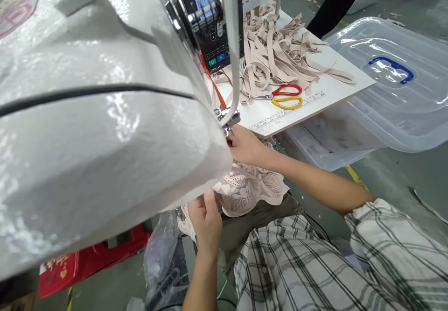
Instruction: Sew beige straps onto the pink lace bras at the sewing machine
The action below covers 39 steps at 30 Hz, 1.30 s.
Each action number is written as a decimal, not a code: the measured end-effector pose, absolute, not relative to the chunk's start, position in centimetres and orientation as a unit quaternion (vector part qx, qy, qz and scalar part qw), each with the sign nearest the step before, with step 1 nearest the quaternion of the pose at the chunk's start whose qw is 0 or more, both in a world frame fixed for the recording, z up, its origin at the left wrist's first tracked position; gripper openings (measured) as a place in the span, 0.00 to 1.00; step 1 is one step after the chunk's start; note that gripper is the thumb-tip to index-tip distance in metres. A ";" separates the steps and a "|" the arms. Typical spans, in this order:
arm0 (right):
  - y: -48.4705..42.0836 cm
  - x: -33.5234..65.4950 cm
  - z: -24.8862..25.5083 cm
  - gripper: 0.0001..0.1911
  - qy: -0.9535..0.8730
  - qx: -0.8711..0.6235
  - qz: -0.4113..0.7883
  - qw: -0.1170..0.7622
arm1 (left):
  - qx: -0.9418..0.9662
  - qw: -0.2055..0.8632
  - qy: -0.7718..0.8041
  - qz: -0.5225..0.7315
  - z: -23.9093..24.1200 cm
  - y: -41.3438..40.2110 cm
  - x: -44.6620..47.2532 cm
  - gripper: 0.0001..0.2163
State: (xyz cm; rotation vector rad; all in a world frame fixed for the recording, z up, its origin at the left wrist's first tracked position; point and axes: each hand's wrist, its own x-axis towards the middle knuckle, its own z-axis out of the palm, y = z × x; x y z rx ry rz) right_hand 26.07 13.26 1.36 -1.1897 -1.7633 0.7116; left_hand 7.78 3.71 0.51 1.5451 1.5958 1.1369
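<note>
A pale pink lace bra (241,193) hangs below the head of a white sewing machine (140,161), one moulded cup facing me. My left hand (206,217) is closed on the bra's edge at the left, thumb on top, its fingertips partly behind the machine head. Close to the needle area (227,120), my right hand (247,146) is closed with fingers curled at the bra's upper edge. Those fingertips are partly covered by the machine, as is the stretch of fabric between my hands.
On the white tabletop (304,108) lie red-and-yellow-handled scissors (287,97), a printed ruler scale and a heap of beige straps (276,54). A control panel (219,35) stands behind the needle. To the right is a clear plastic bin (395,96); a red stool (94,259) sits lower left.
</note>
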 end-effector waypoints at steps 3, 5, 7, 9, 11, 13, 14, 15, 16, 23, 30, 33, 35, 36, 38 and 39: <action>13.3 26.1 1.3 0.08 -0.706 -0.473 0.289 0.440 | 0.602 0.334 0.553 0.469 0.6 4.1 8.5 0.20; 13.3 26.1 1.2 0.07 -0.706 -0.471 0.282 0.446 | 0.608 0.349 0.526 0.482 0.6 4.5 8.9 0.22; 13.1 26.1 1.3 0.07 -0.707 -0.476 0.273 0.447 | 0.605 0.376 0.523 0.468 0.6 4.9 9.2 0.25; 12.4 26.3 1.8 0.06 -0.699 -0.485 0.272 0.449 | 0.594 0.415 0.535 0.435 0.7 5.2 9.2 0.27; 11.3 26.5 2.5 0.04 -0.672 -0.498 0.311 0.451 | 0.586 0.467 0.538 0.386 1.0 5.1 8.9 0.26; 9.7 26.9 3.2 0.05 -0.629 -0.505 0.390 0.445 | 0.575 0.522 0.529 0.342 1.4 4.6 8.4 0.25; 8.8 27.1 3.5 0.06 -0.607 -0.506 0.431 0.435 | 0.567 0.545 0.526 0.323 1.6 4.1 8.1 0.24; 8.0 27.3 3.8 0.07 -0.589 -0.505 0.467 0.423 | 0.556 0.565 0.528 0.305 1.8 3.7 7.9 0.24; 7.2 27.5 4.0 0.07 -0.577 -0.501 0.497 0.412 | 0.543 0.585 0.530 0.286 1.9 3.2 7.7 0.23; 4.8 28.2 4.3 0.08 -0.578 -0.481 0.540 0.378 | 0.422 0.768 0.434 0.209 1.0 -0.1 8.0 0.26; 4.1 28.8 4.5 0.10 -0.591 -0.456 0.539 0.390 | 0.359 0.828 0.383 0.195 0.1 -1.2 8.5 0.32; 4.0 28.8 4.5 0.10 -0.589 -0.453 0.539 0.396 | 0.348 0.832 0.381 0.201 0.5 -1.2 8.6 0.32; 3.9 28.8 4.5 0.10 -0.586 -0.452 0.540 0.400 | 0.343 0.834 0.382 0.201 0.7 -1.2 8.7 0.32; 3.9 28.8 4.5 0.10 -0.586 -0.453 0.539 0.401 | 0.341 0.835 0.382 0.201 0.8 -1.2 8.7 0.31; 3.9 28.7 4.5 0.10 -0.586 -0.455 0.538 0.400 | 0.336 0.838 0.380 0.202 0.8 -1.2 8.6 0.31; 3.9 28.7 4.5 0.10 -0.586 -0.455 0.539 0.400 | 0.334 0.839 0.378 0.202 0.8 -1.2 8.5 0.31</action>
